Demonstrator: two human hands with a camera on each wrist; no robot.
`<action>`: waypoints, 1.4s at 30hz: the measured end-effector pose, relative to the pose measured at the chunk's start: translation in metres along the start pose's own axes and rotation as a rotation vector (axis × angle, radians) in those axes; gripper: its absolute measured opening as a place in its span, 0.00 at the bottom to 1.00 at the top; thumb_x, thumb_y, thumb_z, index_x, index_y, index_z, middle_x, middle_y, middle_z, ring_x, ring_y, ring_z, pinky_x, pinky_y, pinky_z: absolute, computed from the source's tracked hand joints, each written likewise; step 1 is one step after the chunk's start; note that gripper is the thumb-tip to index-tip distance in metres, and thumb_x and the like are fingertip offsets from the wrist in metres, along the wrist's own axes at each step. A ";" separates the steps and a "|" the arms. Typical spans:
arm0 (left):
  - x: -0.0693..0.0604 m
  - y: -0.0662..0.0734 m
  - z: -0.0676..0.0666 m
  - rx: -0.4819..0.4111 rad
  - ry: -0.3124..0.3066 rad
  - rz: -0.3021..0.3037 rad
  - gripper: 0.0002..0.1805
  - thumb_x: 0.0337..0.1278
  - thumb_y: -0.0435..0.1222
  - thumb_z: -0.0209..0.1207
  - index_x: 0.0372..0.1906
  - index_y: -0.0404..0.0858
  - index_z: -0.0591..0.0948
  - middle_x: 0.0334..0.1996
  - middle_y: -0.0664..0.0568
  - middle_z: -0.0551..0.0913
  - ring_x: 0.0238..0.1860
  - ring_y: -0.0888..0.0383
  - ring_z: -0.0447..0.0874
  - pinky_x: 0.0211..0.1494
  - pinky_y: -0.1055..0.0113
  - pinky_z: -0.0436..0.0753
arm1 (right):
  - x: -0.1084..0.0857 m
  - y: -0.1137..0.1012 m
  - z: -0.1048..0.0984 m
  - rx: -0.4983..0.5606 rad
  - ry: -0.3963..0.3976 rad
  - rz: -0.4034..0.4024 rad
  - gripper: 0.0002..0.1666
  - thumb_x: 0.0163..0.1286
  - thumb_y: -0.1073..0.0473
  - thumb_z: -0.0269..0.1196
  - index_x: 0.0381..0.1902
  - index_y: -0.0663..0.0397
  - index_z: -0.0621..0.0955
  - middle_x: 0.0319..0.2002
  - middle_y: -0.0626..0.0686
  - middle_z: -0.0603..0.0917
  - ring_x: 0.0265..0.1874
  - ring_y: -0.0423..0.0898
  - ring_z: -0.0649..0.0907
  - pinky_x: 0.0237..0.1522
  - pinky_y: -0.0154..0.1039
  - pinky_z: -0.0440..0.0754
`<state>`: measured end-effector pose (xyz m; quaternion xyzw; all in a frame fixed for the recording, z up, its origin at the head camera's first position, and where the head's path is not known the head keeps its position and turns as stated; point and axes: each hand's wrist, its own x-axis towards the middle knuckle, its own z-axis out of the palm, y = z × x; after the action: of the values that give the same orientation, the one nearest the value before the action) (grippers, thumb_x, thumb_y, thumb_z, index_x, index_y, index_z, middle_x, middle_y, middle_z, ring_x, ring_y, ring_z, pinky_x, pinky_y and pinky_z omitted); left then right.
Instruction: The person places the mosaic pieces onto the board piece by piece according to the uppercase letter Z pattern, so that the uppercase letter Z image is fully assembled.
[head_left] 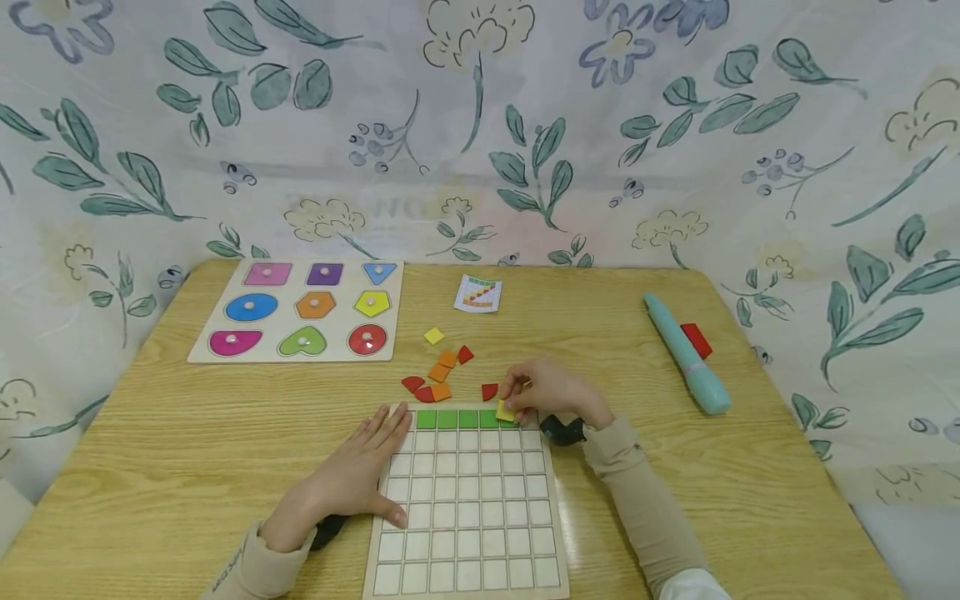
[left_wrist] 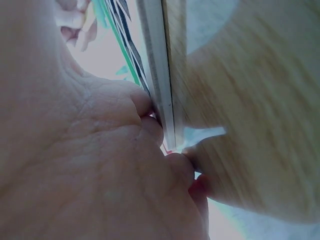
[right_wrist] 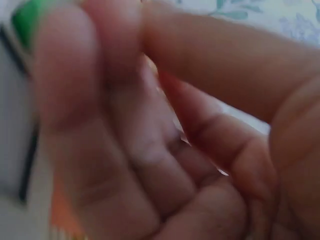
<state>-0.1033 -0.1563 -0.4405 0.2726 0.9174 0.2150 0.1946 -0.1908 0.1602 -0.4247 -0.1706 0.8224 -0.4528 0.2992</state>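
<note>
A wooden grid board (head_left: 457,533) lies at the near side of the table, with several green square tiles (head_left: 447,419) along its top row. My left hand (head_left: 356,471) rests spread on the board's left edge, thumb and fingers over the frame. Between thumb and fingers my right hand (head_left: 551,390) pinches a yellow tile (head_left: 505,411) over the right part of the top row, partly covering a green tile. In the right wrist view the fingers hide that tile; a blurred green piece (right_wrist: 30,22) shows beyond the fingertips.
Loose red pieces (head_left: 412,383), orange tiles (head_left: 438,372) and a yellow tile (head_left: 433,336) lie behind the board. Further back are a shape puzzle (head_left: 345,325) and a pattern card (head_left: 477,294). A turquoise tool-like object (head_left: 686,354) lies right, beside a red item (head_left: 697,340).
</note>
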 end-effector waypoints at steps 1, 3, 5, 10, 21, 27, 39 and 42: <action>0.000 0.000 0.000 0.000 0.001 0.000 0.72 0.26 0.61 0.73 0.76 0.31 0.49 0.78 0.38 0.44 0.77 0.35 0.35 0.76 0.37 0.46 | 0.000 -0.002 0.003 0.000 -0.034 0.007 0.04 0.66 0.67 0.63 0.38 0.62 0.78 0.29 0.54 0.82 0.23 0.42 0.83 0.29 0.36 0.86; 0.001 -0.001 0.000 -0.003 0.001 0.001 0.72 0.26 0.61 0.73 0.76 0.31 0.49 0.78 0.38 0.44 0.77 0.35 0.35 0.76 0.37 0.45 | 0.000 -0.005 0.010 -0.021 -0.081 0.008 0.04 0.65 0.67 0.64 0.36 0.63 0.78 0.27 0.53 0.82 0.22 0.41 0.83 0.28 0.36 0.86; 0.001 -0.001 0.000 -0.004 -0.002 -0.002 0.72 0.26 0.61 0.73 0.76 0.31 0.49 0.78 0.38 0.44 0.77 0.35 0.34 0.76 0.37 0.45 | 0.001 -0.008 0.017 -0.075 -0.093 -0.013 0.04 0.64 0.67 0.65 0.34 0.62 0.79 0.25 0.52 0.81 0.21 0.39 0.81 0.27 0.32 0.84; 0.000 -0.001 -0.001 0.002 -0.007 -0.011 0.72 0.27 0.61 0.73 0.76 0.31 0.48 0.78 0.39 0.43 0.78 0.36 0.34 0.77 0.38 0.45 | 0.003 -0.013 0.029 -0.280 -0.031 -0.077 0.06 0.62 0.63 0.68 0.28 0.56 0.81 0.22 0.46 0.77 0.20 0.37 0.72 0.24 0.28 0.71; 0.001 -0.002 0.000 0.009 -0.010 -0.020 0.73 0.26 0.62 0.73 0.76 0.32 0.48 0.78 0.40 0.43 0.78 0.37 0.33 0.77 0.39 0.44 | 0.002 -0.022 0.040 -0.422 -0.002 -0.099 0.09 0.62 0.57 0.69 0.25 0.49 0.79 0.21 0.42 0.73 0.21 0.37 0.70 0.25 0.28 0.66; 0.000 -0.002 -0.002 0.017 0.000 0.000 0.72 0.27 0.62 0.73 0.76 0.31 0.48 0.78 0.38 0.43 0.77 0.35 0.34 0.76 0.37 0.45 | 0.002 -0.023 0.044 -0.453 0.052 -0.061 0.14 0.58 0.53 0.72 0.23 0.47 0.77 0.20 0.42 0.74 0.21 0.37 0.70 0.24 0.28 0.65; 0.002 -0.003 0.002 0.007 -0.010 -0.002 0.72 0.27 0.62 0.72 0.76 0.31 0.48 0.78 0.39 0.43 0.77 0.36 0.34 0.76 0.38 0.45 | -0.008 -0.004 0.002 -0.361 0.166 -0.025 0.09 0.67 0.57 0.64 0.38 0.58 0.81 0.31 0.51 0.81 0.28 0.40 0.75 0.31 0.31 0.73; 0.002 -0.004 0.002 0.007 -0.006 -0.006 0.72 0.26 0.62 0.72 0.76 0.31 0.48 0.78 0.39 0.43 0.78 0.36 0.34 0.77 0.38 0.45 | -0.017 0.004 -0.018 -0.378 0.264 0.019 0.11 0.66 0.60 0.64 0.42 0.62 0.80 0.34 0.54 0.81 0.31 0.43 0.76 0.34 0.34 0.75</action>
<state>-0.1055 -0.1572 -0.4445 0.2713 0.9183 0.2104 0.1972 -0.1896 0.1828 -0.4153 -0.1553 0.9262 -0.3061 0.1558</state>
